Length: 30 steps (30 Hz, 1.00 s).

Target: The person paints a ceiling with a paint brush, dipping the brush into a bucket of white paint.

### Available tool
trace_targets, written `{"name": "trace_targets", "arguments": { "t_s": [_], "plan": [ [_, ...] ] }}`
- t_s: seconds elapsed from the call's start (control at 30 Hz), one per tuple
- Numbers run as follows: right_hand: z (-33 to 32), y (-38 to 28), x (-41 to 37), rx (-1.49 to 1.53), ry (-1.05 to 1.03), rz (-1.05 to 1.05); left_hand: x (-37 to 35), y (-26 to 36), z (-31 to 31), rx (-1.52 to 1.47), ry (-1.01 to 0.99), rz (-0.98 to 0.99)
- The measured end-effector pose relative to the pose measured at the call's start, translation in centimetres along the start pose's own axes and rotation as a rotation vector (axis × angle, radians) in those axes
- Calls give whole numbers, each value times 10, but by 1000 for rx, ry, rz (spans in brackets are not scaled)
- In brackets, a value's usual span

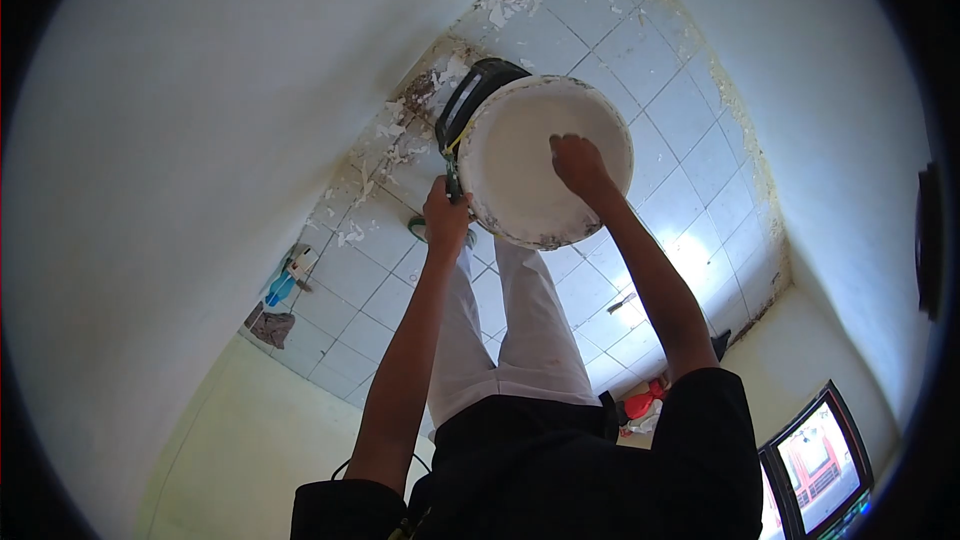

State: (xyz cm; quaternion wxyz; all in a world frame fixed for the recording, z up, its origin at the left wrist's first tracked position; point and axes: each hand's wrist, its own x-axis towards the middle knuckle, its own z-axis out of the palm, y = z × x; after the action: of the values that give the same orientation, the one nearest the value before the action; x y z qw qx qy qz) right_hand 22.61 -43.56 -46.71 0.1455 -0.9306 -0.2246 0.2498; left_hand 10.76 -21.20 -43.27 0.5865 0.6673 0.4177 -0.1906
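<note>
A round, pale basin or bucket [520, 155] with a chipped, stained rim is in front of my body, above the tiled floor. Beside its left edge, my left hand [447, 212] is closed around a dark handle [453, 180]. My right hand [578, 162] is over the basin's pale inside, its fingers curled; what they hold, if anything, is hidden. A black object with an arched frame [475, 98] stands just behind the basin's left edge.
Peeling flakes [508, 2] lie on the tiled floor [680, 115] along the walls. A blue item [280, 288] and a dark cloth [271, 328] are at the left, a small brush-like item [621, 302] and a red item [645, 400] at the right. A lit screen [820, 460] is lower right.
</note>
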Motion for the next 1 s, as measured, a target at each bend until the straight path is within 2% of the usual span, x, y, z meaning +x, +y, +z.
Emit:
{"name": "trace_targets", "arguments": {
  "t_s": [0.03,0.07,0.13,0.2,0.27,0.3,0.37,0.4,0.47,0.5,0.57,0.6,0.67,0.8,0.87,0.93,1.0],
  "plan": [
    [4,2,-3,-35,-79,-2,-1,5,0,-4,-3,7],
    [10,4,-6,-42,-74,-3,-4,9,0,-22,3,-1],
    [8,-11,-10,243,-74,-236,-7,10,0,-44,11,-10],
    [4,-18,-2,345,-104,-212,-6,8,0,-57,6,-5],
    [11,-14,16,355,178,-224,-4,5,2,-68,28,11],
    [4,-13,21,365,177,-227,-5,4,2,-81,47,23],
    [-22,-8,21,227,196,107,-5,4,2,-60,46,-1],
    [-19,-5,15,235,199,110,-5,6,1,-49,37,-17],
    [-6,1,-1,24,4,202,-6,8,-1,-52,25,-14],
    [8,1,-11,21,11,208,-7,9,0,-63,12,-15],
    [35,-2,-30,155,22,-163,-7,8,0,-66,-5,-11],
    [34,-8,-29,151,26,-158,-6,7,0,-70,-11,-14],
    [28,-29,-24,318,73,-340,-3,2,0,-88,-18,-11],
    [7,-33,0,203,154,-196,-5,2,1,-88,-12,-18],
    [-7,-29,0,44,233,87,-8,6,2,-46,0,-9],
    [6,-22,-11,-1,241,131,-9,7,2,-12,14,5],
    [23,-17,-21,-5,54,76,-7,4,4,-30,23,-1]
  ]
}}
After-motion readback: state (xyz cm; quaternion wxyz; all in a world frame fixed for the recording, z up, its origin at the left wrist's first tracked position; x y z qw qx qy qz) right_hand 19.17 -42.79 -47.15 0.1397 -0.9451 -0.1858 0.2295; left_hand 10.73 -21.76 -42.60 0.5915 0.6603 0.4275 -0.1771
